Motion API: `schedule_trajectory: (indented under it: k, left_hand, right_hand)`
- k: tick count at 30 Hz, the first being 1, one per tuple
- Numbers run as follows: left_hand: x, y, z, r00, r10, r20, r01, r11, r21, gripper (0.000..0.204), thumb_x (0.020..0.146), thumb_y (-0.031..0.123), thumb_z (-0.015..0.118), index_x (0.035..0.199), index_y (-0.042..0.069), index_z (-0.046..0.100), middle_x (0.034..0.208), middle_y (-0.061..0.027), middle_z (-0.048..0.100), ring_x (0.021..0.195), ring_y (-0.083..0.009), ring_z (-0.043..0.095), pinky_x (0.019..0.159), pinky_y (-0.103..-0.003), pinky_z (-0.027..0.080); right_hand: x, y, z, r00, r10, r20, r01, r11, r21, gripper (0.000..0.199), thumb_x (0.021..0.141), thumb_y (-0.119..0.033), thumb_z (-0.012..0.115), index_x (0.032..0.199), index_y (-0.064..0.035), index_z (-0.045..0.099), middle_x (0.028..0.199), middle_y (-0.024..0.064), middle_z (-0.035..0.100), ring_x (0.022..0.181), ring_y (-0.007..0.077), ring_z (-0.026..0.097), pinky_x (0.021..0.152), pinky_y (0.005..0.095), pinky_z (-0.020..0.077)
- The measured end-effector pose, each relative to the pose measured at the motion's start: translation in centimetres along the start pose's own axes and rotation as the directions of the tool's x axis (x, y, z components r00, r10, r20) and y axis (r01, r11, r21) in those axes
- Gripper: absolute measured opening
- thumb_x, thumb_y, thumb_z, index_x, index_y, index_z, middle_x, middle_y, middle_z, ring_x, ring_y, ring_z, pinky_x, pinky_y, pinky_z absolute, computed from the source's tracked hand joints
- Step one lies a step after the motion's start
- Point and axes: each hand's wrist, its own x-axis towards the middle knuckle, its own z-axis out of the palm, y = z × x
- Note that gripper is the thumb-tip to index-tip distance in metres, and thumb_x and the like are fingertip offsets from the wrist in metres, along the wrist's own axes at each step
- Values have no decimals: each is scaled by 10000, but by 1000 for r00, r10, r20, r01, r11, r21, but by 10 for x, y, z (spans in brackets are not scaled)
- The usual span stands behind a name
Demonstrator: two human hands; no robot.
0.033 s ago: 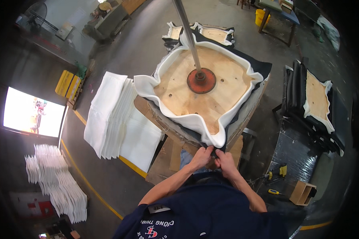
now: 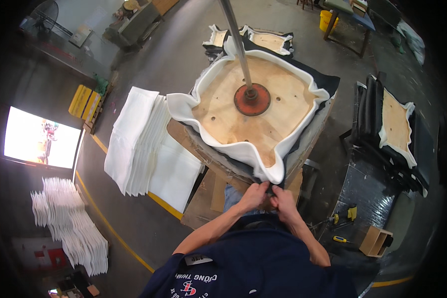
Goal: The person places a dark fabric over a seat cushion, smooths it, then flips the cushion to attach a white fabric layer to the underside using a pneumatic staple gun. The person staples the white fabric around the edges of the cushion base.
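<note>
Before me a plywood seat panel (image 2: 218,107) lies with a white foam sheet (image 2: 233,151) curling up around its rim. A black cover (image 2: 328,82) shows beneath the foam. Both hands are close together at the near corner. My left hand (image 2: 254,196), fingers closed, grips the black cover's corner just below the foam tip. Beside it, my right hand (image 2: 285,202) is closed on the same corner. The exact fold between the fingers is hidden. A red round press plate (image 2: 252,103) on a metal rod (image 2: 236,37) rests on the plywood.
Stacked white foam sheets (image 2: 134,144) stand at the left, with another foam pile (image 2: 74,233) farther left. Black-covered panels (image 2: 395,121) are stacked at the right. Below them are a yellow-handled screwdriver (image 2: 340,239) and a wooden box (image 2: 375,241). More panels (image 2: 268,42) lie beyond the work stand.
</note>
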Motion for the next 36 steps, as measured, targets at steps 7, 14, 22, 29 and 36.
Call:
schedule_trajectory:
  k: [7,14,22,29,36]
  left_hand:
    - [-43,-15,-66,989,46,-138,-46,999,6,409,1052,244,433,858,-3,694,843,-93,687,785,-183,647,756,-307,526]
    - [-78,-33,-201,681,-185,-709,68,979,-190,319,1019,258,471,1272,94,577,1026,-40,690,804,-117,602,725,-287,498]
    - [-32,-15,-221,837,-216,-503,132,971,-197,335,1021,284,485,1221,53,621,977,-27,688,804,-111,623,683,-281,505]
    - [-25,21,-168,947,-257,-193,210,950,-233,314,1016,272,490,1019,19,676,790,-4,654,664,-87,578,563,-250,445]
    - [-3,13,-116,989,-143,-29,142,989,-31,335,1020,286,517,948,1,678,712,-7,611,574,-82,493,518,-265,392]
  right_hand:
    - [30,-38,-72,982,-39,-186,94,949,300,269,990,-226,577,751,-122,508,544,-40,412,461,98,423,431,269,328]
    - [69,-79,-107,884,-96,-457,300,867,397,416,1064,-418,469,948,-54,633,771,54,621,602,154,509,585,312,425]
    - [56,-16,-14,985,105,-133,-115,991,-71,311,993,-265,462,914,-77,697,857,39,684,604,106,562,553,266,444]
    - [57,3,83,833,324,448,-113,893,-437,371,1024,-343,528,1176,-25,644,1033,67,717,711,128,648,643,267,528]
    - [57,-9,83,769,476,427,-445,878,-177,378,1049,-419,501,1210,-101,628,1075,58,706,739,123,637,652,279,522]
